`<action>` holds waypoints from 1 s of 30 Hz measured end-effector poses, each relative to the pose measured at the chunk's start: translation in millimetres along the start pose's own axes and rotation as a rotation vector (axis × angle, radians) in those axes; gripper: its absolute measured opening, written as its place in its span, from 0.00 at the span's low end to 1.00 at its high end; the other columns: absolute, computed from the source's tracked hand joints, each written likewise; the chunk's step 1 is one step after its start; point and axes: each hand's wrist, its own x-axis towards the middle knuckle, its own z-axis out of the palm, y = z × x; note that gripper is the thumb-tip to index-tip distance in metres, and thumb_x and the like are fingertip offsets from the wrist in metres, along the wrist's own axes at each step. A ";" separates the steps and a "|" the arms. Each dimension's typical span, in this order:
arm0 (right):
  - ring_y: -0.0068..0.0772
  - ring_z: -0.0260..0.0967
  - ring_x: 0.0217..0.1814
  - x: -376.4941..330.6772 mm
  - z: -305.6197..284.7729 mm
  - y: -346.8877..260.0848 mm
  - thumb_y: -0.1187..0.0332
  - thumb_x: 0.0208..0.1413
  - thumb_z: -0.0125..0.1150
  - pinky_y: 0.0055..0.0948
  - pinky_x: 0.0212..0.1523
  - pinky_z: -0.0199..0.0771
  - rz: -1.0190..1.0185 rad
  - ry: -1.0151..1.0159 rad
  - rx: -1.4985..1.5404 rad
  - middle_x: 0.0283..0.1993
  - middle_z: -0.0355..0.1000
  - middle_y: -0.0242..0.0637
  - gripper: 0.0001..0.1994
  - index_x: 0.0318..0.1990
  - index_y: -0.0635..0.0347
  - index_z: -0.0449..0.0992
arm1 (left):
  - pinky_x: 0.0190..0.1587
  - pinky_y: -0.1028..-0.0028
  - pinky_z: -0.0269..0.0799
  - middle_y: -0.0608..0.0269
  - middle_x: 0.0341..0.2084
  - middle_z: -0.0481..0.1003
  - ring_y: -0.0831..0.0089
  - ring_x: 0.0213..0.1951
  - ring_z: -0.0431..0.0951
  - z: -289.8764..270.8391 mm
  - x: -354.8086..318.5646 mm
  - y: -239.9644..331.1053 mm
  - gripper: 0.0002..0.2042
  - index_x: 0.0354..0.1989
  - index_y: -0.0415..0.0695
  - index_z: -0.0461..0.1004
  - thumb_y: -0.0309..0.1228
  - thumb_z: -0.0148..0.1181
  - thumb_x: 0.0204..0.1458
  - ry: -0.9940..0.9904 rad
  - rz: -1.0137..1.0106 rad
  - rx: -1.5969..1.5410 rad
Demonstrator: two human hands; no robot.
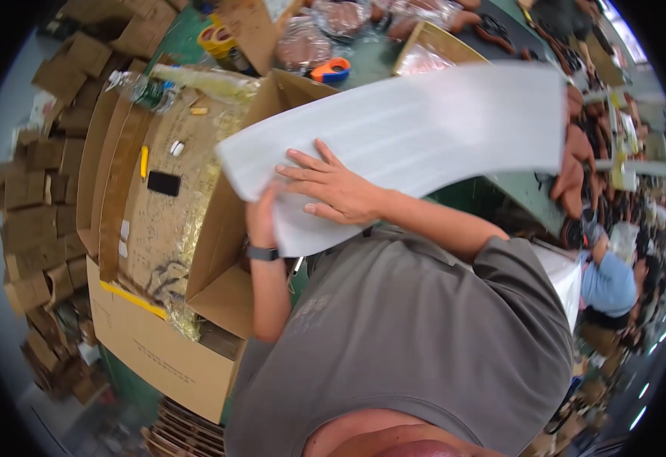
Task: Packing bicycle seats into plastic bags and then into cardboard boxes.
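Note:
A long white foam sheet [455, 114] stretches from in front of my chest toward the upper right, its surface slightly blurred. My left hand [260, 217], with a dark watch on the wrist, grips the sheet's near left edge; some of its fingers are hidden. Flat on top of the sheet lies my right hand [329, 186], its fingers spread and pointing left. Below and left of the sheet stands an open cardboard box [222, 221], close to my left forearm.
Left of the box, a taped carton [169, 221] carries a black phone [164, 183], a yellow cutter [145, 162] and a plastic bottle [146, 90]. An orange and blue tape dispenser [331, 70] lies beyond. Stacked cartons [36, 221] line the left; another person [609, 282] is at right.

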 end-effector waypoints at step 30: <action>0.44 0.73 0.61 60.7 -362.7 625.7 0.63 0.51 0.76 0.49 0.62 0.71 0.630 -0.137 -0.789 0.58 0.81 0.32 0.19 0.52 0.50 0.86 | 0.59 0.64 0.80 0.50 0.59 0.82 0.61 0.60 0.82 275.5 292.5 16.5 0.25 0.71 0.34 0.71 0.34 0.64 0.71 0.277 0.187 0.652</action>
